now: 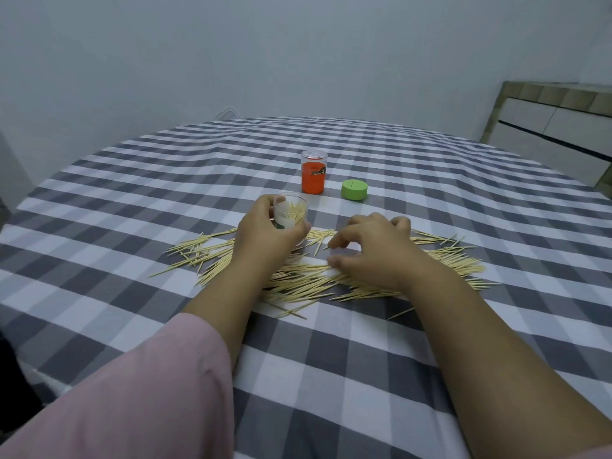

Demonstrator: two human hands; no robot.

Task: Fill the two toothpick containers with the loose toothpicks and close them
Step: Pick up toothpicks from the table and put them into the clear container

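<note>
My left grip curls round the open clear container, partly filled and upright on the worktop, while my right grip hovers loosely curled over the loose toothpicks, holding nothing I can see.

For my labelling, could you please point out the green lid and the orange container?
green lid [354, 189]: head view, on its front side wall.
orange container [313, 180]: head view, on its orange label.

Grey-and-white checked tablecloth, orange container, green lid, pink sleeve.
</note>
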